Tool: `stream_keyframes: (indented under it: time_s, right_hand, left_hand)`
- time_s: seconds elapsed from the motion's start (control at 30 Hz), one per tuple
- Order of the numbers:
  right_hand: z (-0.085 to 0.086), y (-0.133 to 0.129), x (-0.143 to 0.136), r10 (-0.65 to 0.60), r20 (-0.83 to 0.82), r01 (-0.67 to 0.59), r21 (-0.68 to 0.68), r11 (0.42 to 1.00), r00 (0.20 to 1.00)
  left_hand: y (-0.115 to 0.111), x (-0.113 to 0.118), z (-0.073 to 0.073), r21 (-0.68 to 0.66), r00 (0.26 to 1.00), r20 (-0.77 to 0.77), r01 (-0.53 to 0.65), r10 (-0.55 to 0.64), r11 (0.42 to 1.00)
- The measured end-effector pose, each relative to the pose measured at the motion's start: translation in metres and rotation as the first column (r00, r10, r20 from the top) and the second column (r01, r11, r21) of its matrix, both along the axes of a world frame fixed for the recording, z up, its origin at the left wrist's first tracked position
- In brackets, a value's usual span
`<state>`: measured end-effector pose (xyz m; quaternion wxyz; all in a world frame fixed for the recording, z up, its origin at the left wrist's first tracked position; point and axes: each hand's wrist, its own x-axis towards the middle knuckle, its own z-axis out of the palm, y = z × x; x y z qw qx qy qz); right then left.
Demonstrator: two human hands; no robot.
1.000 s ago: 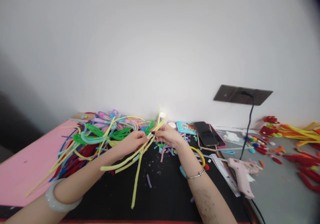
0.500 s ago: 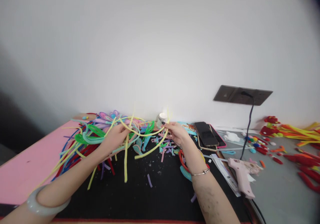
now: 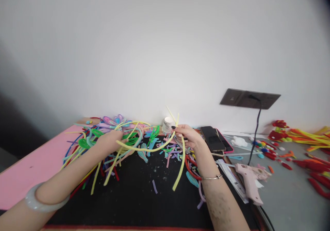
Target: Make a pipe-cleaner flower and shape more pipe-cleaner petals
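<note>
On the black mat (image 3: 144,200), our right hand (image 3: 187,136) pinches yellow pipe cleaners (image 3: 154,148) stretching leftward to our closed left hand (image 3: 110,142).

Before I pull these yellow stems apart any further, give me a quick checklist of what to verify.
1. Right hand grips yellow pipe cleaners: ok, pinched, one end dangling.
2. Left hand holds the other yellow strands: ok, closed on them at the pile.
3. Strands free of the coloured pile: not ok, they cross green and blue pieces.
4. Black mat clear near you: ok, only small scraps.
5. Glue gun away from the hands: ok, lying to the right.
6. Glue gun hot: cannot tell.
</note>
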<state>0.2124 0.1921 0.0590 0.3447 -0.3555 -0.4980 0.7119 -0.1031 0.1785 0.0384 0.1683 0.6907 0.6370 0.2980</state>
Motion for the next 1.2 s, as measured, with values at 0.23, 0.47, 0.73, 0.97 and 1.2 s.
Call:
stream_keyframes:
  time_s: [0.23, 0.47, 0.73, 0.97, 1.2]
  right_hand:
    - [-0.01, -0.001, -0.017, 0.118, 0.092, -0.12, 0.017, 0.993, 0.989]
    - [-0.017, -0.006, -0.035, 0.152, 0.175, -0.167, 0.077, 0.983, 0.973]
    - [-0.024, 0.004, -0.024, 0.056, 0.095, -0.053, -0.04, 0.998, 0.994]
    - [-0.035, 0.004, -0.037, 0.098, 0.106, -0.084, -0.129, 0.988, 0.99]
    - [-0.043, -0.001, -0.052, 0.081, 0.134, -0.074, -0.059, 0.996, 0.988]
  left_hand:
    - [-0.015, 0.048, 0.039, -0.206, 0.931, 0.224, 0.335, -0.289, 0.919]
    - [-0.031, 0.107, 0.013, -0.349, 0.727, 0.537, 0.654, -0.429, 0.671]
    - [-0.02, 0.113, -0.023, -0.233, 0.631, 0.76, 0.484, -0.153, 0.843]
    - [-0.021, 0.112, -0.043, -0.142, 0.667, 0.733, 0.342, -0.133, 0.929]
    - [-0.027, 0.109, -0.042, -0.118, 0.734, 0.669, 0.26, -0.117, 0.958]
